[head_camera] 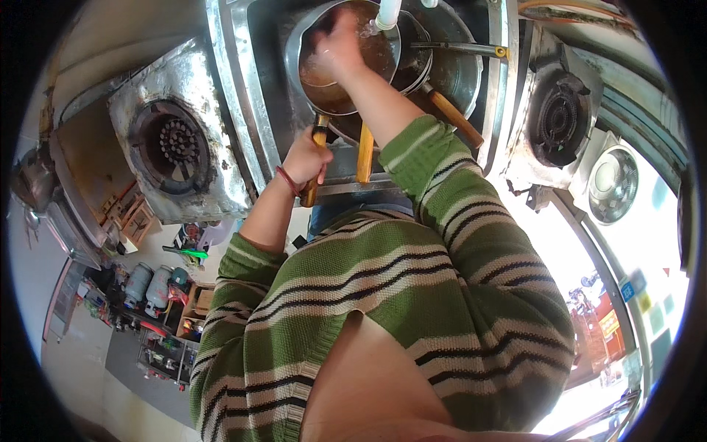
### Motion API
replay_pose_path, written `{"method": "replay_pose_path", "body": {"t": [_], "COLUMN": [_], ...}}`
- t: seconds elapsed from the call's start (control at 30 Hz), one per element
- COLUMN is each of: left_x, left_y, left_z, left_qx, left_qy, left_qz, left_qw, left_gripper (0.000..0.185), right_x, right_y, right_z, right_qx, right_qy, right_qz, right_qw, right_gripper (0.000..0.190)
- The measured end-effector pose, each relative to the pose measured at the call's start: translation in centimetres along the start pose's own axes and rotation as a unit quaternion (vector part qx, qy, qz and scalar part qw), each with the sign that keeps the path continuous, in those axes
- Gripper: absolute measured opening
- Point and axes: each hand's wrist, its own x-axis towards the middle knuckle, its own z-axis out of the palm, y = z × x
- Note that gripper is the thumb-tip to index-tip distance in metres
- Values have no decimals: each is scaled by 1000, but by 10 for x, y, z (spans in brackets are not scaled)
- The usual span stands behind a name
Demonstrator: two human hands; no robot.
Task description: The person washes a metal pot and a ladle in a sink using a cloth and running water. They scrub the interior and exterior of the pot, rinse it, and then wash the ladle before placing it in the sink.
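Note:
My left hand (306,160) grips the wooden handle (320,136) of a metal pan (294,62) in the sink (268,33). Inside this pan, over its brownish wet bottom, is my right hand (338,47), blurred by motion. A dark patch shows by its fingers, but I cannot tell whether it holds anything. Water runs into the pan from a pale tap spout (389,14). To the right, partly covered, are more pans with a wooden handle (455,119) and a large metal basin (470,77). Another wooden handle (364,157) points towards me, below my right forearm.
A metal utensil handle (469,49) with a yellow end lies across the right-hand pans. Gas burners flank the sink, one at left (179,145) and one at right (555,119). Beyond the right burner sits a perforated metal bowl (613,185). Gas cylinders (138,284) stand at lower left.

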Motion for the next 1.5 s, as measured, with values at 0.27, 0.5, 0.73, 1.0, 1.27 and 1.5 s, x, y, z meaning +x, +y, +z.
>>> {"method": "replay_pose_path", "body": {"t": [0.27,0.5,0.73,1.0,1.27,1.5], "left_x": [-1,-2,-2,-37,-67,-81], "left_y": [-1,9,10,19,36,9], "left_z": [-3,-1,-18,1,0,6], "left_qx": [-59,-7,68,204,90,-221], "left_qy": [19,-16,33,148,18,-173], "left_qz": [45,14,18,60,58,-52], "left_qw": [997,1000,997,966,994,958], "left_gripper": [38,38,37,25,26,17], "right_x": [-39,27,-54,-40,-44,-57], "right_y": [20,51,16,60,55,35], "right_z": [-72,-15,-22,-124,-153,-184], "right_qx": [-513,-201,-161,-387,-168,213], "right_qy": [-319,98,-339,18,8,78], "right_qz": [-138,-171,-130,-232,12,172], "right_qw": [785,960,918,892,986,958], "right_gripper": [29,40,40,27,25,30]}}
